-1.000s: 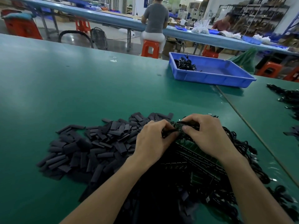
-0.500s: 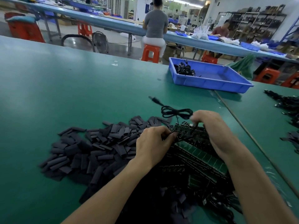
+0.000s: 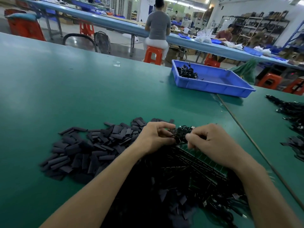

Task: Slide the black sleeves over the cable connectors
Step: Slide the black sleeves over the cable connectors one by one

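Surface (image 3: 82, 96) of green carries a spread of flat black sleeves (image 3: 92, 150) at left and a dark heap of cables (image 3: 181, 186) nearer the worker. Above the heap, left hand (image 3: 154, 137) and right hand (image 3: 212, 143) curl their fingers, pinching one thin cable end (image 3: 180, 134). Sleeves look light and limp, best taken by the edges, with the cable gripped close to that end.

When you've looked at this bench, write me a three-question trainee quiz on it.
1. True or false: the blue tray is piled full.
2. The loose black sleeves lie: A) left of the left hand; B) inside the tray; C) behind the tray.
3. Fill in: the left hand and the right hand both pinch the ___ between them.
Key: 1 false; 2 A; 3 cable bundle.
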The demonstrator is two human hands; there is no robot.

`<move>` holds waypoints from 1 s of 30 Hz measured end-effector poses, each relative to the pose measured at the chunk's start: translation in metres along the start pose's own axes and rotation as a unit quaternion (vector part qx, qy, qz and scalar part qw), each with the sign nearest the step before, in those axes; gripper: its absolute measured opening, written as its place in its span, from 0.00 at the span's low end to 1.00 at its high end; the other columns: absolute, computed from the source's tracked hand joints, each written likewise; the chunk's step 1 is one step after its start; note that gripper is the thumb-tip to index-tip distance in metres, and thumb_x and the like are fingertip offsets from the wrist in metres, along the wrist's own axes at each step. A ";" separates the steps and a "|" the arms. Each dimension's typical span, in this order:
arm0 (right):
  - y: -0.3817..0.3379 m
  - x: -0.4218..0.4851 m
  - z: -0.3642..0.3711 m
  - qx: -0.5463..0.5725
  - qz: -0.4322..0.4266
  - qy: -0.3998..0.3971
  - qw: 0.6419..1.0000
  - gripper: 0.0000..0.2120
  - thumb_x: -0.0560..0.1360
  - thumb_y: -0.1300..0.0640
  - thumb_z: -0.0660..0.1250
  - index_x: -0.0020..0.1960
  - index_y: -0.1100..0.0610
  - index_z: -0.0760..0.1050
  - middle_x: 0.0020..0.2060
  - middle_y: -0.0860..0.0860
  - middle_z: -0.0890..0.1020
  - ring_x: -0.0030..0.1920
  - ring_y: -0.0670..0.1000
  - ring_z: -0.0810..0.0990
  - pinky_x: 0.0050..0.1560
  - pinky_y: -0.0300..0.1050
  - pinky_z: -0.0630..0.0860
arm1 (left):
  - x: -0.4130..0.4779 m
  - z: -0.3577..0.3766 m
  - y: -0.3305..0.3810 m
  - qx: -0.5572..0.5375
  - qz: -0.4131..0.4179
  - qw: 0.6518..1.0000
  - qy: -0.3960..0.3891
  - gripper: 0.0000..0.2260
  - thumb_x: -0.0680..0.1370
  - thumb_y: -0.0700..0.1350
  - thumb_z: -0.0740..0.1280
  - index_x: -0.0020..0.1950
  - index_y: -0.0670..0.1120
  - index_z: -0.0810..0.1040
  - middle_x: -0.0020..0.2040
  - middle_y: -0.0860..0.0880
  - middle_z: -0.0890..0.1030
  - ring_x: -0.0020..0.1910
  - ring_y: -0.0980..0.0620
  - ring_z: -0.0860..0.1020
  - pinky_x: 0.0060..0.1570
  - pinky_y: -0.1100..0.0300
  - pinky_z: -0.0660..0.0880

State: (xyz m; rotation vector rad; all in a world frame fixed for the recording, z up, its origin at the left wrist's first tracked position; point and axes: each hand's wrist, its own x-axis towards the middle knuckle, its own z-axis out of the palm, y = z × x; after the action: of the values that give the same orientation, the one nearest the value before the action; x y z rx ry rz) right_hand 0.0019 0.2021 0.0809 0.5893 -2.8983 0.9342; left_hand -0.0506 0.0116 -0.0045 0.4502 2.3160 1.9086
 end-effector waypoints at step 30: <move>0.040 0.039 0.003 0.015 0.062 -0.033 0.997 0.08 0.81 0.55 0.66 0.45 0.52 0.80 0.38 0.51 0.82 0.39 0.50 0.78 0.46 0.52 0.76 | 0.021 0.021 0.003 -0.236 -0.033 0.970 -0.057 0.06 0.78 0.37 0.70 0.42 0.45 0.81 0.34 0.56 0.82 0.35 0.63 0.78 0.41 0.71 0.74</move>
State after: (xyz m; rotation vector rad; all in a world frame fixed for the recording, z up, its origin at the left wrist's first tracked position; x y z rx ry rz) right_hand -0.0483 0.2166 0.0619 0.4544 -3.0158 0.9938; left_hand -0.0647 0.0379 -0.0035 0.4049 1.7020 2.2356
